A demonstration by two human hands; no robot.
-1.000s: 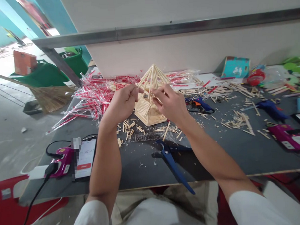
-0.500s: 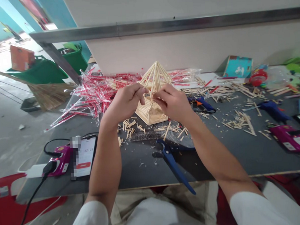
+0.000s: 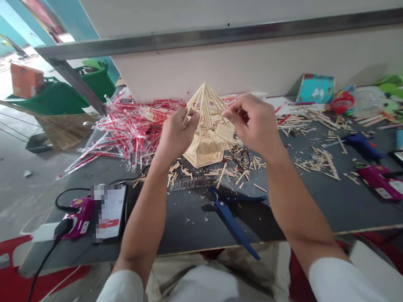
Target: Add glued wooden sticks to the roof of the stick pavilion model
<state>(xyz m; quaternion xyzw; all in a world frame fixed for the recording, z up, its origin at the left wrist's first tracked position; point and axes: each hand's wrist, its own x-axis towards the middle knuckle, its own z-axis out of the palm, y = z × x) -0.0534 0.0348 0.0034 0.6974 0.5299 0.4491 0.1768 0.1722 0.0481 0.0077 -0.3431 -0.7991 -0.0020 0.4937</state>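
Note:
A pointed model (image 3: 207, 128) built of pale wooden sticks stands on the dark table (image 3: 324, 208), with a ribbed lower part and an open stick roof. My left hand (image 3: 177, 134) grips the model's left roof sticks between thumb and fingers. My right hand (image 3: 252, 122) hangs at the model's upper right, its fingertips pinched together close to the roof. Nothing shows in those fingers. The hands hide part of the model's sides.
Red-and-clear wrapped sticks (image 3: 127, 132) heap behind the model. A clear ruler (image 3: 196, 183), blue-handled cutters (image 3: 227, 212), a phone (image 3: 109, 213), magenta devices (image 3: 75, 217), a blue glue gun (image 3: 363, 146) and scattered stick pieces (image 3: 317, 163) lie around. The table's front edge (image 3: 209, 249) runs near my lap.
My right hand has lifted and moved to the right, away from the model's front. My left hand has shifted slightly right and up. The view has turned slightly.

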